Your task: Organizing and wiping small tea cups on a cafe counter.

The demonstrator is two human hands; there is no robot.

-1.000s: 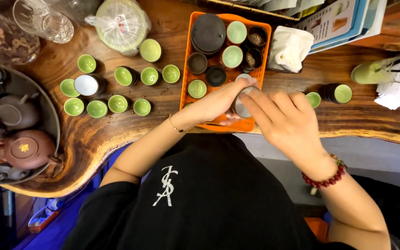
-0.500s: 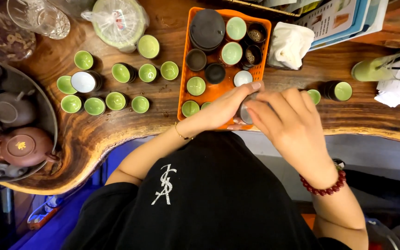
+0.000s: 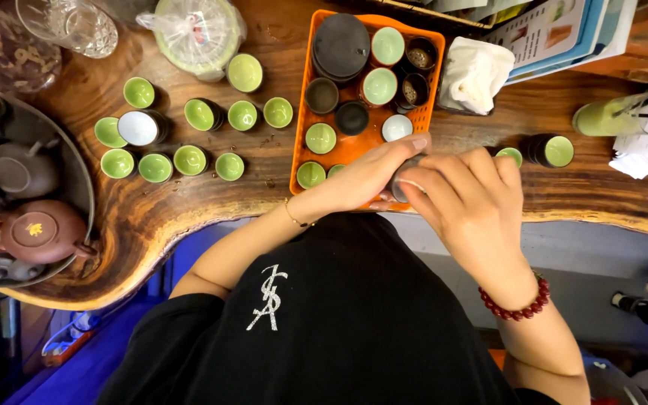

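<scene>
Presently, both hands meet at the centre of the frame, over the lower right corner of the orange tray [image 3: 435,82]. The left hand [image 3: 365,176] and right hand [image 3: 466,199] hold one small dark cup [image 3: 403,180] between them; the fingers of each are curled closed around it, hiding most of it.

Handling, as judged: the cup looks like glazed ceramic, so light, rigid, smooth and breakable if dropped on the wooden worktop [image 3: 189,202]. A hold around the wall, thumb opposite fingers, looks soundest; the rim is thin.

Count. On the worktop at upper left: nine green-lined cups [image 3: 190,160] and one white-lined cup [image 3: 137,128]. In the tray: roughly ten cups, green, pale and dark, some partly hidden, plus one stack of dark saucers [image 3: 340,46]. Right of the hands: two more green-lined cups [image 3: 559,151]. At the left edge: two brown teapots [image 3: 39,231] on a dark round tray. One folded white cloth [image 3: 474,73] lies just beside the orange tray.
</scene>
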